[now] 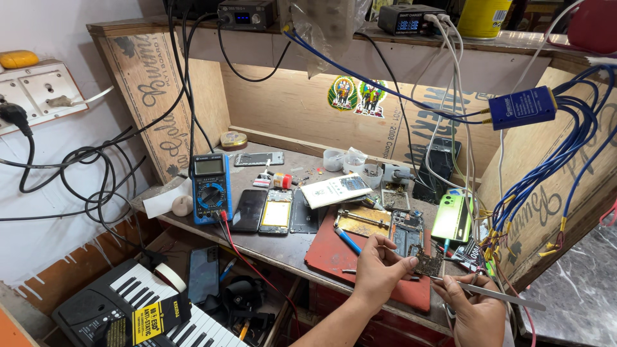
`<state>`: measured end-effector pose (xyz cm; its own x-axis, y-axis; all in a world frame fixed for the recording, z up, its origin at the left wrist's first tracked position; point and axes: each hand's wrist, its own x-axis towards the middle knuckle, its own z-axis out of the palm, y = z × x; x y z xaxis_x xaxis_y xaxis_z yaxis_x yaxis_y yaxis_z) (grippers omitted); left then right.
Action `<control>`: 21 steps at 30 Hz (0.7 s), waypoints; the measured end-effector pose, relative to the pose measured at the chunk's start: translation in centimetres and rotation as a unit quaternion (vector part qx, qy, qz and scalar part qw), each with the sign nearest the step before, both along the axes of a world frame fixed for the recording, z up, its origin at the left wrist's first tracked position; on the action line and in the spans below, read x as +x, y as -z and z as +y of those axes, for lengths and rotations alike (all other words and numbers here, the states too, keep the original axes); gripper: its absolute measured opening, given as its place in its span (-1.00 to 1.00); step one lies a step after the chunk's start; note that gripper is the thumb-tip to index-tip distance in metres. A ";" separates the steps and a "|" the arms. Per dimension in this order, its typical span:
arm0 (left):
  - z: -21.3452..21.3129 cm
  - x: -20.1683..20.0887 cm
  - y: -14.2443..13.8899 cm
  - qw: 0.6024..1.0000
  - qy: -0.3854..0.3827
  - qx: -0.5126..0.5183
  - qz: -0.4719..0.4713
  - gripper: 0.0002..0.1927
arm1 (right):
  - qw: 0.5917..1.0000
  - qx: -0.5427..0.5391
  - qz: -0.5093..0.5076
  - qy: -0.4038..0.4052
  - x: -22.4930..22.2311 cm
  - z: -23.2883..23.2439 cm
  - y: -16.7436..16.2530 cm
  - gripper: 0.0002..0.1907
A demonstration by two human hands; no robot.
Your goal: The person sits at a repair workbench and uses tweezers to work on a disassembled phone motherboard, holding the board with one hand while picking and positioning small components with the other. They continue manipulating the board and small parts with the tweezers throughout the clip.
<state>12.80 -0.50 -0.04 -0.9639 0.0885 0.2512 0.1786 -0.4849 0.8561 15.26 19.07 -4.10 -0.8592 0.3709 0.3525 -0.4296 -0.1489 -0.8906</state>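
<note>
Left hand (379, 266): closed on a small circuit board (427, 263), thumb and fingers pinching its left edge and holding it up above the red mat (334, 254).
Right hand (472, 307): closed around metal tweezers (498, 294), just right of the board, their tip pointing at the board's lower edge.
Step in hand: by the look of it, picking at a part on the lifted board.
Next move calls for: a steady board and a fine tweezer tip set on one small part.
Just beyond the hands: an opened phone body (406, 231) and a green phone (452, 217).
Left of the hands: a blue pen (348, 241), three flat phone parts, then a blue multimeter (210, 186).
Farthest: wooden back wall with two stickers (357, 96).
</note>
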 end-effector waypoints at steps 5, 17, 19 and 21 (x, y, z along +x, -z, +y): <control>0.1 0.1 0.0 1.000 -0.011 -0.013 0.001 -0.56 | 1.000 -0.002 0.009 -0.002 0.1 0.0 -0.1 -0.80; -0.2 0.2 -0.5 1.000 0.015 0.012 -0.016 -0.52 | 1.000 -0.011 0.014 -0.013 0.7 -0.5 -0.8 -0.82; -0.2 0.1 -0.3 1.000 0.016 0.019 -0.012 -0.51 | 1.000 -0.016 0.013 -0.015 0.8 -0.7 -1.0 -0.82; -0.2 0.0 -0.2 1.000 0.017 0.023 -0.008 -0.51 | 1.000 -0.017 0.008 -0.019 0.9 -0.8 -1.2 -0.83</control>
